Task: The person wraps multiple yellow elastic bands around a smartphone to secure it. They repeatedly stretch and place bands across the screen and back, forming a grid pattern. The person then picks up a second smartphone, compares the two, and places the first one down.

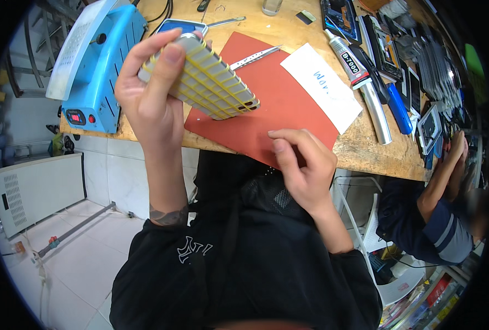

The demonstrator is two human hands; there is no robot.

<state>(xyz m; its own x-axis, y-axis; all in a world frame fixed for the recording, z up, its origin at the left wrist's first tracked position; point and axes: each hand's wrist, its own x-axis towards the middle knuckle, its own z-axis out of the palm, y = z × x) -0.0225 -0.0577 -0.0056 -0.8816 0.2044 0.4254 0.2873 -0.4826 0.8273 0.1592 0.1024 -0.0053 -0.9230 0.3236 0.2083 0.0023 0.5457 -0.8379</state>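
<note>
Item under inspection: a pale grey, phone-shaped slab criss-crossed by narrow yellow bands (214, 82), raised over the work mat. Its long axis slopes from upper left to lower right; dark round openings show near the lower-right end. Whether its lower edge touches the mat, I cannot tell.

My left hand (153, 102) grips the slab's upper-left end, thumb across the banded face, fingers around the far side. My right hand (310, 162) is half curled, thumb close beneath the forefinger, over the mat's near edge; I see nothing held in it. It lies below and right of the slab's free end, apart from it. The left is the nearer hand, being in contact.

Beneath: a flat brick-red mat (294, 102), bearing slim, pale metal tweezers with dark perforations (255, 57). To the right, a white paper sheet with blue handwriting (321, 88) overlaps the mat; beyond it is a black-and-white adhesive tube (347, 63). At far left stands a bright blue boxy machine with a red display (98, 82).
</note>
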